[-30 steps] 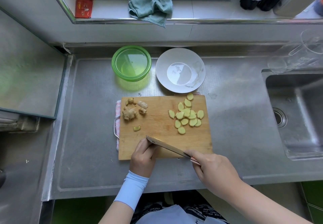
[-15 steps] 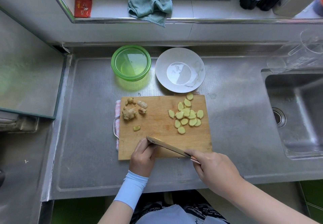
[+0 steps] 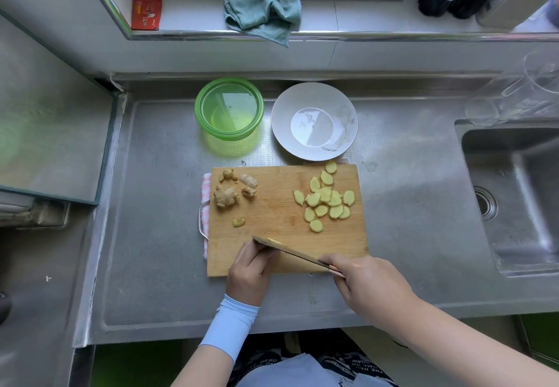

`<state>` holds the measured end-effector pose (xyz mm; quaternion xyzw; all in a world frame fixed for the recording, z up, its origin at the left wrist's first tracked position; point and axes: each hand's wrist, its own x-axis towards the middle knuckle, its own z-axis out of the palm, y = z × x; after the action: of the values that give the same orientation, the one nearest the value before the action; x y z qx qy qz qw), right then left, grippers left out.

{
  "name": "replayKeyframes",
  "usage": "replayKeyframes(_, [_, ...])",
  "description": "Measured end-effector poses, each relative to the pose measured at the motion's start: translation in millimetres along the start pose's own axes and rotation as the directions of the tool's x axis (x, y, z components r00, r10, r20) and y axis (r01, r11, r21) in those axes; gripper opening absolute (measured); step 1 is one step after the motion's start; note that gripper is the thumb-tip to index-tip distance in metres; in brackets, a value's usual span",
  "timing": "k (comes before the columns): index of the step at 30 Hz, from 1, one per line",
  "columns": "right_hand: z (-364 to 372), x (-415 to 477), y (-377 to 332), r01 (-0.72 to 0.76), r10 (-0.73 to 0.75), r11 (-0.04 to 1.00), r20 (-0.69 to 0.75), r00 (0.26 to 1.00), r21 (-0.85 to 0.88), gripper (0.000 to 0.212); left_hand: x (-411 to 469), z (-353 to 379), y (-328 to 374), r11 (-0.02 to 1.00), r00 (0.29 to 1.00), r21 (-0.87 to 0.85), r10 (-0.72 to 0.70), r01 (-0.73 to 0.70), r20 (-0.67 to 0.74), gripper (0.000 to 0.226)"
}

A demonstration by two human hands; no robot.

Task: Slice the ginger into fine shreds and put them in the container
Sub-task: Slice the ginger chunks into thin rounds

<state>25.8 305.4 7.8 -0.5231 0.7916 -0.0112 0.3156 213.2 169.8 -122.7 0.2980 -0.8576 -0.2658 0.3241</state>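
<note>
Ginger slices (image 3: pixel 326 202) lie in a loose heap on the right part of the wooden cutting board (image 3: pixel 281 223). Some unpeeled ginger knobs (image 3: pixel 225 196) lie near its far left corner, with one small piece (image 3: pixel 239 222) a little nearer to the person.

The right hand (image 3: pixel 369 284) grasps the handle of the knife (image 3: pixel 296 253). The blade stands on its edge across the near part of the board, slanting to the left. The left hand (image 3: pixel 249 271) has its fingers curled against the near side of the blade. A pale bit of ginger (image 3: pixel 273 241) shows just at the blade's tip, but whether the fingers hold it I cannot tell.

The green container (image 3: pixel 229 108) stands on the steel desk (image 3: pixel 151 205) behind the board, and a white plate (image 3: pixel 314 120) is just beside it on the right. The board lies on a checked cloth (image 3: pixel 205 187), and a sink (image 3: pixel 514 199) is at the far right.
</note>
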Motion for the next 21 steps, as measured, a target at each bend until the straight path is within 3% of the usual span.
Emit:
replayKeyframes(7, [7.7,20.1,-9.8,0.002,0.0,0.999,0.046,0.999,-0.036,0.035,2.0,-1.7,2.9,1.0,0.999,-0.008,0.013,-0.013,-0.03,0.036])
replayKeyframes(13, [7.1,27.2,-11.3,0.01,-0.01,1.0,0.038,0.999,0.0,0.035,1.9,-3.0,5.2,1.0,1.0,0.014,0.009,-0.009,-0.001,0.024])
replayKeyframes(21, [12.0,14.7,0.6,0.099,-0.094,0.994,-0.1,0.991,0.047,0.032,0.4,-0.3,4.8,1.0,0.999,0.012,0.016,-0.015,-0.046,0.021])
